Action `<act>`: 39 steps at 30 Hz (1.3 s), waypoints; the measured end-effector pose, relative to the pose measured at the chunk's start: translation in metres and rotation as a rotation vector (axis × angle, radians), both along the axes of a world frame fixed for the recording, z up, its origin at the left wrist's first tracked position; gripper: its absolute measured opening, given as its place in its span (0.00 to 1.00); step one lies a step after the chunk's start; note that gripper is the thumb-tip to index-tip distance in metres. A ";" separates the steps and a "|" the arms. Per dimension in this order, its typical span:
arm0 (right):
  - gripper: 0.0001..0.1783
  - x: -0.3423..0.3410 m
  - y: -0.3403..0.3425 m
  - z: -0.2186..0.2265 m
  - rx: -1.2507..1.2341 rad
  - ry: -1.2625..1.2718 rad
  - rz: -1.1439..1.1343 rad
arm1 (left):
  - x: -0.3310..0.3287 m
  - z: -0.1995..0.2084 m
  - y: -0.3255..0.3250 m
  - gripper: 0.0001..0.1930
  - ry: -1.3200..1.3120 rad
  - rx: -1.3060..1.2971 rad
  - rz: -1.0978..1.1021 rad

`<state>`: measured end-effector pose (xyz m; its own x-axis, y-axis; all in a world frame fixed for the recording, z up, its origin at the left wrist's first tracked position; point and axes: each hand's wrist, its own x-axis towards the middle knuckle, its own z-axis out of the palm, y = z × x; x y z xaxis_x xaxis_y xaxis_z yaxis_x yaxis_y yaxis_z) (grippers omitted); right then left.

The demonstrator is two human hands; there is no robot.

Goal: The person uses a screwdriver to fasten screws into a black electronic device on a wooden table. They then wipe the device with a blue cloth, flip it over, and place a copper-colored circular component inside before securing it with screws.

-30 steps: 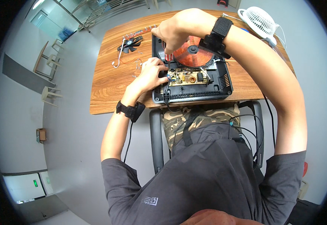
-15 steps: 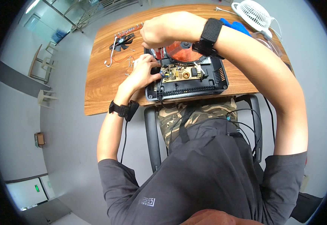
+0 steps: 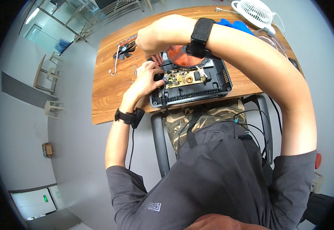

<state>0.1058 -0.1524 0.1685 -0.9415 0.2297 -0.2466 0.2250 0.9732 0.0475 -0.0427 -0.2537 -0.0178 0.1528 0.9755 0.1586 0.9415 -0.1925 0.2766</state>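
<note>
An opened black appliance base [image 3: 197, 94], which looks like an induction cooker, lies at the table's near edge. In it are a tan circuit board [image 3: 184, 78] and a round copper coil [image 3: 185, 57]. My left hand [image 3: 148, 76] is over the left edge of the base, thumb and fingers closing around a dark part beside the board's left end. A black cord [image 3: 164, 100] runs from near there. My right hand [image 3: 151, 40] is a fist above the far left corner; its grip is hidden. Below it shows a red-and-white striped piece [image 3: 157, 58].
Left of the base are a black fan [image 3: 125, 51] with a wire, small loose screws [image 3: 135, 58] and a red strip [image 3: 128, 38] of upright pieces. At the far right stand a white desk fan [image 3: 255, 13] and a blue cloth-like item [image 3: 234, 25]. All lie on the wooden table [image 3: 109, 96].
My right fist has shifted a little left and down, covering more of the corner. The left hand stays at the base's left edge. The whole view has shifted slightly.
</note>
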 end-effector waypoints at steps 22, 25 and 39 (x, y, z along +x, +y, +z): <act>0.16 -0.013 0.009 -0.023 0.032 0.050 0.052 | 0.000 -0.004 -0.001 0.20 -0.029 -0.007 0.019; 0.18 -0.009 0.011 -0.029 0.087 0.159 -0.005 | -0.002 -0.006 0.002 0.20 -0.028 0.004 -0.010; 0.16 -0.001 0.001 0.005 0.024 -0.044 -0.026 | -0.004 -0.004 -0.003 0.20 -0.038 0.005 0.010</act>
<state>0.1044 -0.1516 0.1738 -0.9236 0.2599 -0.2820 0.2470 0.9656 0.0809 -0.0471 -0.2565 -0.0222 0.1370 0.9760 0.1692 0.9323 -0.1847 0.3109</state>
